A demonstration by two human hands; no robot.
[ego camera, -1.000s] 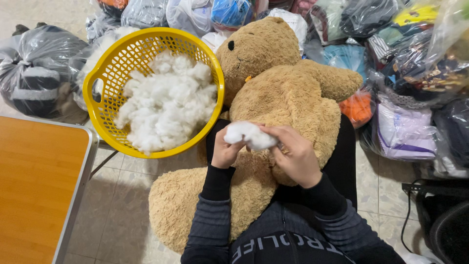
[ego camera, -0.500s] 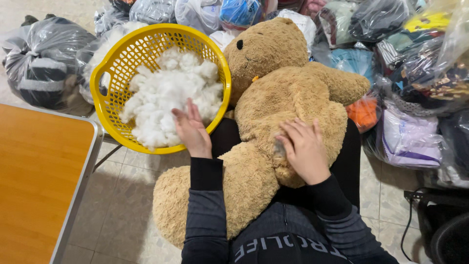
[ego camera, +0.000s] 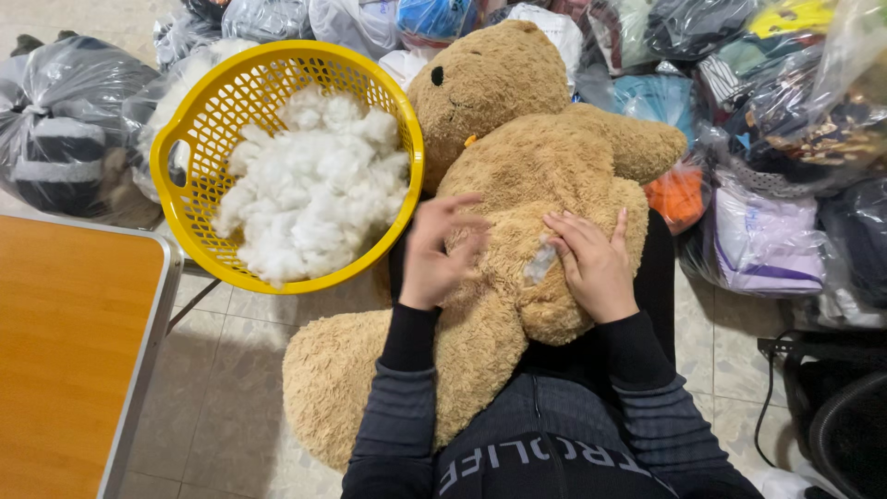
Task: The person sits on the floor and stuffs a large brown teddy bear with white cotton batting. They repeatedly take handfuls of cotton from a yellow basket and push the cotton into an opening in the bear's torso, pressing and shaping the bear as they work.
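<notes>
Orange table (ego camera: 65, 351), bagged clothes (ego camera: 767, 240)

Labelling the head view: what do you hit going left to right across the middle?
Orange table → yellow basket of white stuffing → left hand → right hand on the teddy bear → purple bag.

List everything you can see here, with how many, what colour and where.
Teddy bear: one, tan, lying across the person's lap, white stuffing showing at a belly opening.
Basket: one, yellow, left of the bear's head.
Stuffing: one heap, white, inside the basket.
Table: one, orange top with metal edge, lower left.
Plastic bags: many, clear and dark, along the top and right.
Floor tiles: beige, beneath everything.
Left hand: empty, blurred, over the bear's belly.
Right hand: flat on the bear by the opening.
</notes>
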